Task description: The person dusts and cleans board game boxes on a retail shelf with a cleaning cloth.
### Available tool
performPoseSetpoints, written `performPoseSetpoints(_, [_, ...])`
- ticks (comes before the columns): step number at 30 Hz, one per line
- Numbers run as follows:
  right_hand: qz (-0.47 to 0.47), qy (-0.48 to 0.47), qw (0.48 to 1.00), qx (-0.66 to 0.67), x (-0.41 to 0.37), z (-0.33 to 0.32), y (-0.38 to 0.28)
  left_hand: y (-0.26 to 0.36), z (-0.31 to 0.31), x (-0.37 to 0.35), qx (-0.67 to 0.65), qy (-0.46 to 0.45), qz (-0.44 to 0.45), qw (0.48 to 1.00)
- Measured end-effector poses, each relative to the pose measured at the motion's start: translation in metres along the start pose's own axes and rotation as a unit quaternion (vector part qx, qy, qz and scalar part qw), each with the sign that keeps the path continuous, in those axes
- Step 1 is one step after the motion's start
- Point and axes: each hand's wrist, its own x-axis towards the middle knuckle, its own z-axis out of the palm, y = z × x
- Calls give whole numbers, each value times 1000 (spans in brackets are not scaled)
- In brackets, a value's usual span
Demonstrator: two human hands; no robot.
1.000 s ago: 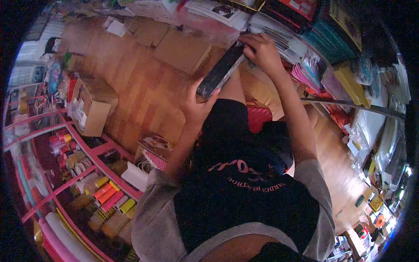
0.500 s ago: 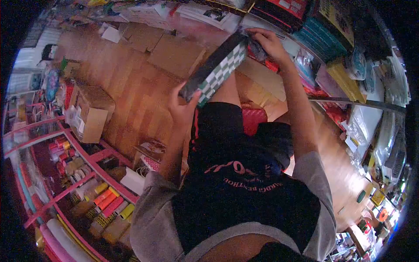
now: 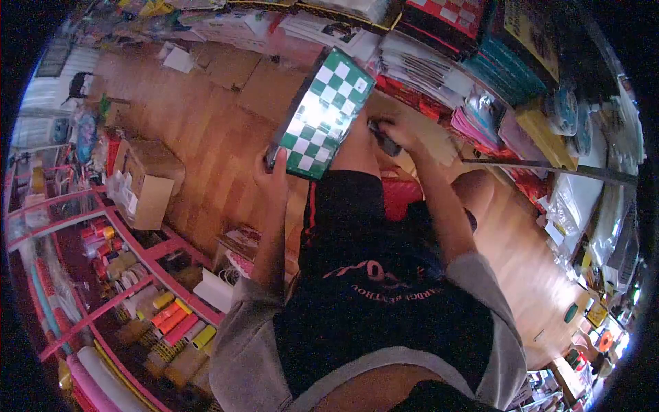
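Note:
A box with a green and white checkered face (image 3: 322, 113) is tilted up above my thigh, its face turned toward the camera and bright with glare. My left hand (image 3: 273, 170) grips its lower left corner, the thumb on the face. To the right of the box, my right hand (image 3: 397, 134) is closed round a dark grey cloth-like item (image 3: 386, 143). It is apart from the box. The red seat (image 3: 401, 198) shows between my legs.
An open cardboard box (image 3: 152, 185) stands on the wooden floor at the left. A pink-framed case (image 3: 147, 250) holds several colored rolls at lower left. Stacked teal boxes (image 3: 504, 69) and a metal bar (image 3: 549, 167) are at the right.
The box has turned so that its checkered face shows fully. My right hand has let go of its upper end and moved down and left with the dark item.

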Motion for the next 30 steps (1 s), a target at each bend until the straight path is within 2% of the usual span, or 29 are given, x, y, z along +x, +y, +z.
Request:
performPoseSetpoints(1, [131, 80, 984, 85, -7, 6, 8, 7, 4, 2, -3, 3, 3, 1000])
performPoseSetpoints(2, [129, 78, 985, 85, -13, 5, 17, 14, 6, 1, 19, 9, -5, 1000])
performPoseSetpoints(4, [193, 216, 912, 291, -32, -4, 42, 24, 5, 1, 45, 14, -12, 999])
performPoseSetpoints(6, [233, 159, 955, 95, -35, -50, -64, 28, 8, 6, 54, 6, 48, 997])
performPoseSetpoints(7, [233, 161, 954, 95, -38, -54, -45, 8, 5, 16, 54, 4, 48, 997])
performPoseSetpoints(8, [248, 197, 902, 294, -43, -61, -10, -27, -3, 30, -24, 8, -51, 998])
performPoseSetpoints(9, [250, 224, 810, 480, -43, -67, -12, -23, 2, 33, -103, 12, -150, 983])
performPoseSetpoints(10, [250, 226, 811, 478, -46, -71, -14, -19, 5, 29, -105, 9, -150, 983])
performPoseSetpoints(12, [179, 252, 809, 499, -50, -78, -38, 3, 11, 17, -131, 8, -239, 962])
performPoseSetpoints(13, [174, 236, 812, 506, -54, -82, -64, 10, 14, 13, -96, -2, -293, 951])
performPoseSetpoints(14, [174, 233, 813, 505, -53, -79, -74, 20, 16, 7, -97, 0, -293, 951])
performPoseSetpoints(16, [119, 320, 818, 463, -51, -72, -95, 35, 26, -8, -228, -42, -335, 913])
performPoseSetpoints(17, [119, 317, 818, 465, -52, -65, -111, 37, 27, -11, -268, -66, -333, 901])
performPoseSetpoints(19, [85, 340, 887, 299, -57, -49, -177, 40, 33, -17, -288, -74, -335, 894])
performPoseSetpoints(22, [-88, 292, 952, 15, -73, -20, -221, 49, 43, -24, -301, -82, -350, 883])
performPoseSetpoints(23, [-154, 258, 950, -85, -77, -10, -232, 49, 48, -24, -328, -89, -353, 872])
performPoseSetpoints(24, [-192, 221, 952, -88, -77, 1, -242, 50, 50, -25, -357, -96, -354, 859])
performPoseSetpoints(25, [-221, 224, 942, -116, -78, 19, -240, 50, 51, -25, -357, -100, -352, 859])
performPoseSetpoints(27, [-242, 226, 933, -142, -77, 39, -240, 55, 51, -26, -395, -190, -355, 826])
performPoseSetpoints(30, [-263, 240, 915, -190, -76, 49, -245, 69, 47, -37, -395, -179, -351, 830])
